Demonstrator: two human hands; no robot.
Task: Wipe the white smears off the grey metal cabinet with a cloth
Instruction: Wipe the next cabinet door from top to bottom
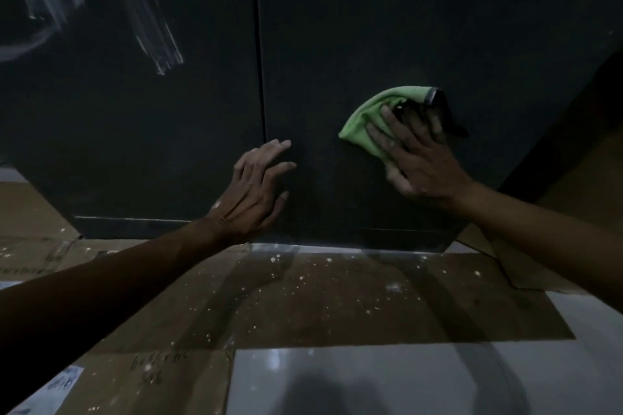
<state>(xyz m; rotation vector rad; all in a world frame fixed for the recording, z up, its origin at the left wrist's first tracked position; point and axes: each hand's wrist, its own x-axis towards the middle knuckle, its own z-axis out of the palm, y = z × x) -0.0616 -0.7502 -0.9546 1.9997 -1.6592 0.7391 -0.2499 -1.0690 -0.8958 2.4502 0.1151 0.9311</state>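
1. Head view: the grey metal cabinet [371,27] fills the far part of the scene, dark, with a vertical seam [259,44] between its two doors; its lower edge meets the floor.
2. The white smears [101,3] are on the left door, high at the far left, as long slanted streaks; they are well apart from both hands.
3. The right hand [418,158] presses the green cloth [367,125] flat against the right door, low on it; the fingers lie spread on the cloth, so the grip is released, pressing and not grasping; a dark part of the cloth shows at its far right end.
4. The left hand [256,189] rests on the right door just right of the seam, fingers straight and relaxed, holding nothing.
5. On the floor near the cabinet lies flattened cardboard [320,296] with white specks; light floor tiles [404,381] show at the near right.
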